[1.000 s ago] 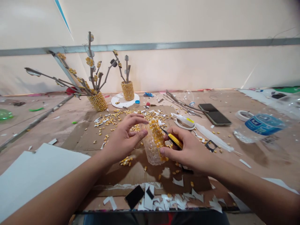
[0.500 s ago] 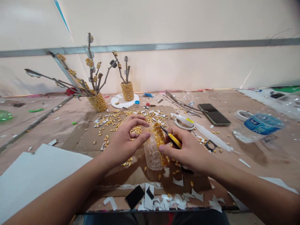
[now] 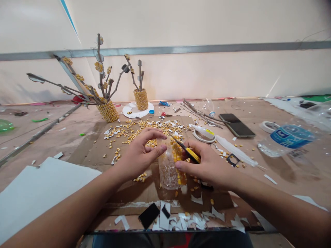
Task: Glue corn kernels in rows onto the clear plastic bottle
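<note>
A clear plastic cup (image 3: 168, 172) stands in front of me, its right side covered with rows of yellow corn kernels (image 3: 178, 155). My left hand (image 3: 144, 150) is curved round the cup's upper left, thumb and fingers apart, fingertips at its rim. In my right hand (image 3: 199, 158) are yellow-and-black tweezers (image 3: 192, 155), their tips pointing up left over the rim; the thumb rests against the kernels. Loose kernels (image 3: 139, 132) and white scraps lie behind the cup on cardboard.
Two kernel-covered pots (image 3: 108, 111) with twigs stand at the back left, one on a white disc (image 3: 126, 111). To the right are a glue bottle (image 3: 204, 131), a phone (image 3: 236, 124), a tape roll (image 3: 269, 126) and a plastic bottle (image 3: 287, 137). White paper (image 3: 49, 193) lies at left.
The cup has turned or tilted slightly, and the tweezers' tips have shifted a little left over its rim. Both hands have stayed nearly in place.
</note>
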### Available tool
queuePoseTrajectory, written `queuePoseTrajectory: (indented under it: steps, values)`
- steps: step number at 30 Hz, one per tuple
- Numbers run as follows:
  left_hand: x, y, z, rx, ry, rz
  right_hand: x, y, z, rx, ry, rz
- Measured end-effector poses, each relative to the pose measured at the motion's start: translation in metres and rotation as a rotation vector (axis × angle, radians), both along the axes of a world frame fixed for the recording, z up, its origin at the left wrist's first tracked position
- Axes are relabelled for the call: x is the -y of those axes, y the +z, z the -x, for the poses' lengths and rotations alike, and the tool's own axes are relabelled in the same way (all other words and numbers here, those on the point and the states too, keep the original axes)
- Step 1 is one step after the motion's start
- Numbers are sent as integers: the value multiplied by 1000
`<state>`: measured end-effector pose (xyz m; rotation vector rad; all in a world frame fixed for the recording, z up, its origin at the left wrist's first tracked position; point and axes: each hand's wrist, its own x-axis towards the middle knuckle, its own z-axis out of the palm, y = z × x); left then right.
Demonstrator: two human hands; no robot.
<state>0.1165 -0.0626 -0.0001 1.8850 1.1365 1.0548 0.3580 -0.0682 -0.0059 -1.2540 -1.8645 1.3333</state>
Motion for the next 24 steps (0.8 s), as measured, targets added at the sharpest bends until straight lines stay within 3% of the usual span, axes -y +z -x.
queuePoseTrajectory:
  steps: [7, 15, 20, 24]
  values:
    - [-4, -1, 3, 24, -1, 62, 0, 6, -2, -33, 47, 19]
    - [-12, -15, 3, 184, -38, 435, -8, 5, -5, 89, 76, -49]
    - [-17, -25, 5, 54, -10, 299, -15, 1, -7, 111, 92, -68]
    - [-18, -24, 8, 20, -10, 288, -18, 0, -8, 73, 101, 85]
